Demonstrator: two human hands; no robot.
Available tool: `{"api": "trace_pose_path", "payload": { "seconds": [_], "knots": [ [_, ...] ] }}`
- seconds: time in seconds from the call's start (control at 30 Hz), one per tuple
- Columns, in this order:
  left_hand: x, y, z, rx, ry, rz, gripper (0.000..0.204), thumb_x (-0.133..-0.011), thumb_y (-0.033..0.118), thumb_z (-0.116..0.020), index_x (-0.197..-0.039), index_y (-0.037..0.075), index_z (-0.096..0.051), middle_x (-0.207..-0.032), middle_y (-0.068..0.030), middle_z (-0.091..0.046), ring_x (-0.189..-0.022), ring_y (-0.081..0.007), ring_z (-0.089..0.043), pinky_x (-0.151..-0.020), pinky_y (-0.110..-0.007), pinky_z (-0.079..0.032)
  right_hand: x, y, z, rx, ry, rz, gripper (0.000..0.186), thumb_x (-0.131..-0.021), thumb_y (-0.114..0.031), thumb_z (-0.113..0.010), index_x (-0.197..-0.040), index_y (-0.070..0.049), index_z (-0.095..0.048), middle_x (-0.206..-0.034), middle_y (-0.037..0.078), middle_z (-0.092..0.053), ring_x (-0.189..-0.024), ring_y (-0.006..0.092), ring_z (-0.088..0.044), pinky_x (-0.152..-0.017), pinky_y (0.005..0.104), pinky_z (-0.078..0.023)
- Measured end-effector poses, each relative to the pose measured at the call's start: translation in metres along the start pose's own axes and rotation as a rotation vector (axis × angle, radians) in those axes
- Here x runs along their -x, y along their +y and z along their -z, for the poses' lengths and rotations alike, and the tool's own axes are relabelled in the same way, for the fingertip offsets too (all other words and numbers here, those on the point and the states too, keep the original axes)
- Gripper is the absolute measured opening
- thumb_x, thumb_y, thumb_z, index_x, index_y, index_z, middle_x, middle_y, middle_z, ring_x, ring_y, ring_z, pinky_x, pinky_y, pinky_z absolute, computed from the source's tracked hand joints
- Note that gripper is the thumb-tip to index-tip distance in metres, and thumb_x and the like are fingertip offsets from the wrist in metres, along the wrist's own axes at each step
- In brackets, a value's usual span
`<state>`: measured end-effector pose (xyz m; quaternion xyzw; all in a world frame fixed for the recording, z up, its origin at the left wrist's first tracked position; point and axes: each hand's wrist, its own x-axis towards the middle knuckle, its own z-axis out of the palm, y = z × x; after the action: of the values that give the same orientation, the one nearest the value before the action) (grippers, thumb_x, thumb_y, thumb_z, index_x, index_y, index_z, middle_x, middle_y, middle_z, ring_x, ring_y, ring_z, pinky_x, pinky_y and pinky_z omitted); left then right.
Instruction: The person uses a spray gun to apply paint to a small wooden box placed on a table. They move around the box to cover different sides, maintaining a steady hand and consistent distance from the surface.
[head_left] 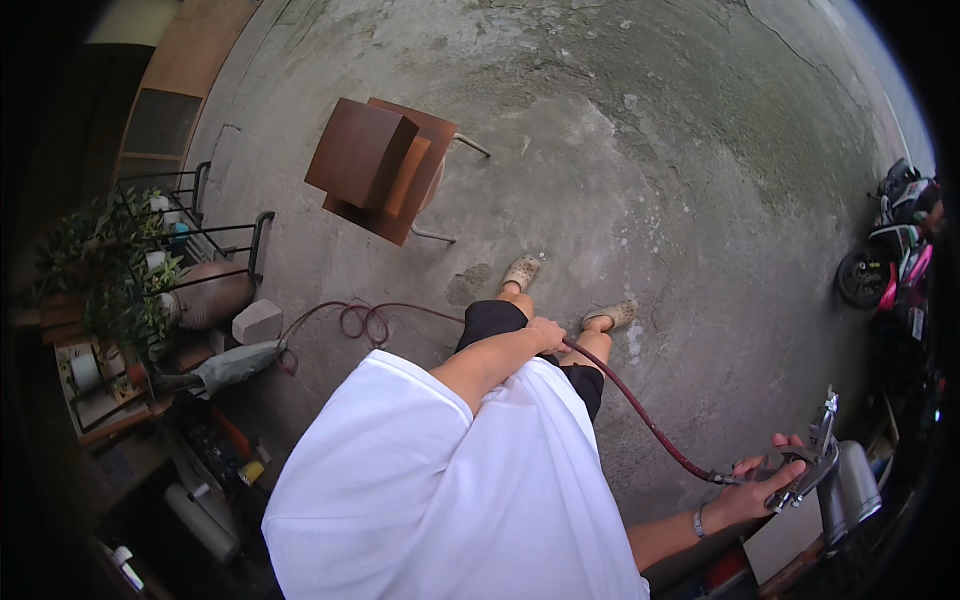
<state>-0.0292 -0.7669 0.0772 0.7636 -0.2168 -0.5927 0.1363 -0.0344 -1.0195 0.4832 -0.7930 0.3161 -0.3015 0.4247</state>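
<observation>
My right hand (750,497), with a bracelet at its wrist, grips a metal spray gun (823,455) at the far right. A silver cylindrical cup (858,487) sits beside the gun's body. From the gun's handle a dark red air hose (643,412) runs back across my front. My left hand (546,336) is closed around this hose near my shorts. Beyond it the hose continues left over the floor in loose loops. Up ahead, a brown wooden box-like piece (362,155) rests on a stand with metal legs (435,237), away from both hands.
Potted plants (125,260) and a black metal frame (225,232) line the left side. A pale block (258,323) lies by the hose. Motorbikes (890,255) stand at the right edge. The concrete floor (560,150) is stained and cracked.
</observation>
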Motion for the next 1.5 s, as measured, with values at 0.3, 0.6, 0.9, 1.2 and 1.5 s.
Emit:
{"api": "trace_pose_path", "payload": {
  "seconds": [0.3,0.6,0.9,1.2,1.5],
  "knots": [
    [-0.108,0.166,0.079,-0.078,0.142,0.069,0.053,-0.097,0.056,-0.053,-0.108,0.009,-0.077,-0.112,-0.0133,-0.074,-0.107,-0.0333,-0.070,-0.088,-0.046,-0.056,-0.236,0.108,0.003,-0.113,-0.314,0.079,0.044,-0.109,-0.036,-0.042,-0.116,0.006,-0.054,-0.106,0.015,-0.064,-0.050,0.0105,-0.050,-0.036,0.0195,-0.036],
    [-0.221,0.304,0.101,0.297,0.407,0.281,0.034,-0.096,0.036,-0.063,-0.115,0.010,-0.074,-0.119,-0.0106,-0.072,-0.111,-0.0284,-0.070,-0.091,-0.042,-0.056,-0.392,0.163,0.022,-0.135,-0.457,0.128,0.039,-0.109,-0.034,-0.043,-0.118,0.002,-0.056,-0.106,0.013,-0.064,-0.055,0.0115,-0.053,-0.038,0.0191,-0.038],
    [-0.201,0.345,0.155,0.441,0.513,0.294,0.031,-0.098,0.032,-0.060,-0.118,0.010,-0.068,-0.113,-0.0100,-0.073,-0.109,-0.0297,-0.069,-0.086,-0.042,-0.057,-0.444,0.192,0.019,0.013,-0.416,0.147,0.042,-0.107,-0.035,-0.049,-0.121,0.004,-0.058,-0.098,0.011,-0.065,-0.056,0.0075,-0.052,-0.038,0.0182,-0.036],
    [-0.182,0.240,0.197,0.437,0.884,0.257,0.045,-0.093,0.051,-0.062,-0.111,0.010,-0.066,-0.112,-0.0125,-0.065,-0.115,-0.0340,-0.059,-0.095,-0.047,-0.048,-0.496,0.146,-0.131,-0.147,-0.538,0.311,0.044,-0.104,-0.033,-0.058,-0.128,0.004,-0.059,-0.099,0.012,-0.068,-0.052,0.0068,-0.050,-0.037,0.0200,-0.036],
    [-0.126,0.141,0.119,0.727,1.051,0.472,0.031,-0.094,0.037,-0.065,-0.103,0.008,-0.063,-0.106,-0.0131,-0.062,-0.109,-0.0358,-0.059,-0.095,-0.048,-0.047,-0.419,0.028,-0.316,-0.347,-1.007,0.441,0.042,-0.103,-0.032,-0.060,-0.127,0.002,-0.063,-0.097,0.010,-0.070,-0.044,0.0063,-0.048,-0.037,0.0218,-0.032]
  ]
}}
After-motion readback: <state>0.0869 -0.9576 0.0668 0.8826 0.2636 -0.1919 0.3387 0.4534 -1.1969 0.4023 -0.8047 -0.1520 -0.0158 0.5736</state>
